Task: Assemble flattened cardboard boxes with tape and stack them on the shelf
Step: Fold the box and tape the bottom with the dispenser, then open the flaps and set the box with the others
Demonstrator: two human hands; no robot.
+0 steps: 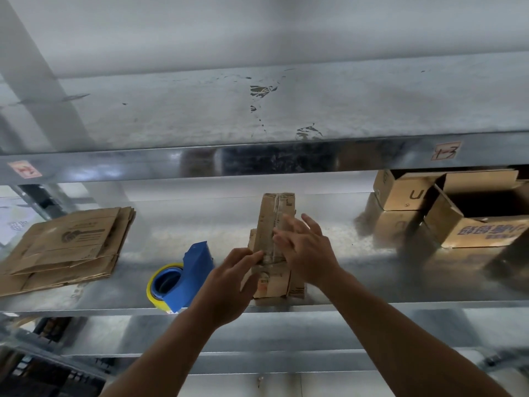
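My right hand (306, 247) lies flat, fingers straight, on the taped seam of the small cardboard box (275, 213) mid-shelf (372, 282). My left hand (229, 285) presses the box's side with extended fingers. The tape dispenser (186, 276) sits at the box's nine o'clock, and the assembled boxes (469, 213) stand at its two o'clock.

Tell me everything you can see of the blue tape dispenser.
The blue plastic tape dispenser lies on the grey metal shelf near its front edge, unheld. It carries a yellow-rimmed roll of tape whose blue core faces the camera; a blocky blue body rises behind it. It sits right of the flattened brown cardboard stack and left of the left hand, which overlaps it; contact cannot be told.
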